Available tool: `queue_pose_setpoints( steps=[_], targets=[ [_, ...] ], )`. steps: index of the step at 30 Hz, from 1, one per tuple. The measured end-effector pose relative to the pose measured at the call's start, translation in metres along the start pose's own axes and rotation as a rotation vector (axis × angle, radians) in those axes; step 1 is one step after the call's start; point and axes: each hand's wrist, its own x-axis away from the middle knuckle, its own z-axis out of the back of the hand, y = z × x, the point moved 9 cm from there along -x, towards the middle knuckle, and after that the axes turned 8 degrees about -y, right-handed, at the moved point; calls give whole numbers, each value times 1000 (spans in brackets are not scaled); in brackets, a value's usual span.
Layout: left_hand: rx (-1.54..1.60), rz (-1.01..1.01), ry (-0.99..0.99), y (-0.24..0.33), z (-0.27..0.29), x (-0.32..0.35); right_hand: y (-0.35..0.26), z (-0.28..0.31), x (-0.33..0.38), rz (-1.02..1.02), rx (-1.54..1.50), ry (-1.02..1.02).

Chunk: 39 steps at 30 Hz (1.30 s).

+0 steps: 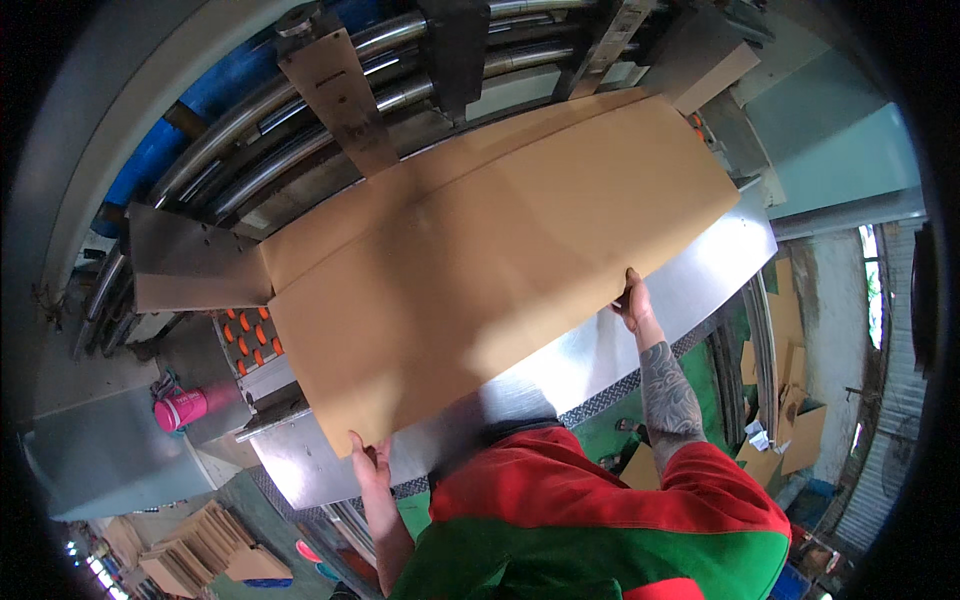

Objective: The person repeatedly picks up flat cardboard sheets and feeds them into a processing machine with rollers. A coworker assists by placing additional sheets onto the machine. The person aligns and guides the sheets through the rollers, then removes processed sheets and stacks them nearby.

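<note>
A large brown cardboard sheet with a crease along its far side lies across the metal feed table of a machine. At its near left corner, my left hand grips the edge, thumb on top and fingers partly hidden beneath. My right hand pinches the near edge farther right, its thumb on the upper face and the fingers mostly under the board. The far edge of the sheet reaches metal guide plates, one upright bracket standing over it and a side plate at its left end.
Steel rollers run behind the sheet. Orange wheels show beside its left end. A pink bottle lies on the left ledge. Stacked cardboard sits on the floor at lower left, with loose cardboard pieces at right.
</note>
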Motion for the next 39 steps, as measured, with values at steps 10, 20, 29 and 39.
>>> queue_pose_setpoints(
  steps=[10,20,29,39],
  targets=[
    [39,25,5,30,-37,-46,-30,-40,-28,15,-64,-124],
    [9,-34,-106,49,-58,-47,-47,-50,-27,64,-62,-109],
    [-101,-97,-193,120,-95,-123,-65,-78,-73,67,-7,-166],
    [109,-237,-206,72,-98,-174,-27,-80,-118,308,-493,16]
  ],
)
